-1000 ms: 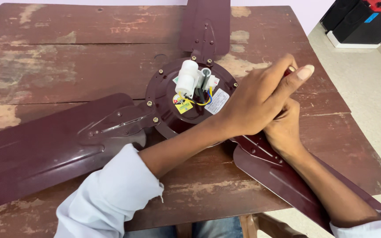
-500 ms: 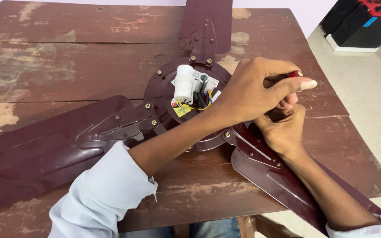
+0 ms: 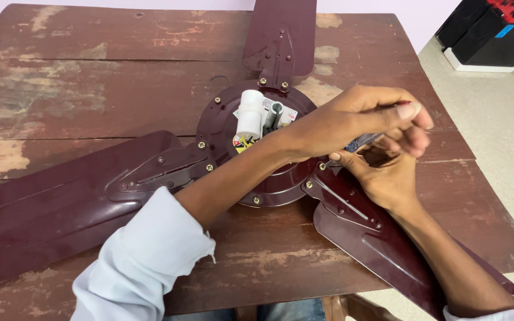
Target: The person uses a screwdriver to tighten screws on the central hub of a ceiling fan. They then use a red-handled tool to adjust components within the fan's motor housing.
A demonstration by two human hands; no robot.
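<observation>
A: What does the left hand [image 3: 364, 122] hold?

B: Its fingers are curled shut around the handle of a screwdriver [image 3: 361, 142]; only a red tip of the handle shows at the fingertips, and a short bluish-grey stretch of the tool shows below the palm.

A: And the right hand [image 3: 388, 175]?

B: Directly beneath the left one, palm up, fingers cupped about the lower part of the screwdriver. Whether it grips the tool or only steadies it cannot be told; the left hand covers the contact.

A: Where does the tool meet the work?

B: At the bracket of the right-hand blade [image 3: 376, 238], just beside the rim of the maroon fan motor housing [image 3: 269, 178].

A: The surroundings?

B: The ceiling fan lies on a worn wooden table [image 3: 90, 77]. A white capacitor [image 3: 249, 116] stands at the hub among wires. A second blade [image 3: 60, 208] extends left, a third blade [image 3: 284, 32] points away. A black box [image 3: 489, 35] sits on the tiled floor, well apart.
</observation>
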